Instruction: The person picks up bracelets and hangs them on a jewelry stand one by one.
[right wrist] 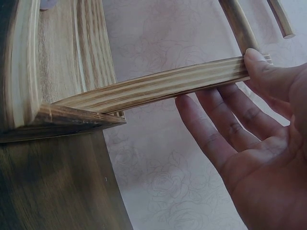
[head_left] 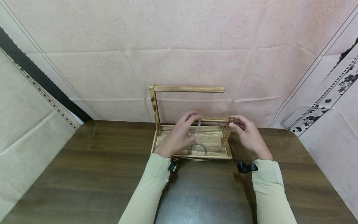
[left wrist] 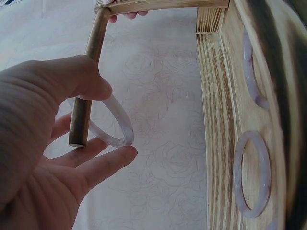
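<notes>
A pale translucent bangle (head_left: 198, 127) (left wrist: 121, 120) hangs around the free end of the lower wooden rod (head_left: 213, 120) (left wrist: 91, 72). My left hand (head_left: 183, 132) (left wrist: 62, 129) pinches this ring between thumb and fingers at the rod's end. With thumb and fingers my right hand (head_left: 249, 133) (right wrist: 254, 124) grips the top of the short upright post (head_left: 227, 133) (right wrist: 177, 81), where the rod joins it. Below, in the wooden tray (head_left: 229, 157), lies a second bangle (head_left: 205, 149) (left wrist: 252, 174); the left wrist view shows another bangle (left wrist: 253, 76) beside it.
A taller post (head_left: 154, 109) at the tray's left carries an upper rod (head_left: 190, 89) with a free right end. The stand is at the far edge of the brown table (head_left: 98, 174), before a pale flowered cloth (head_left: 167, 62).
</notes>
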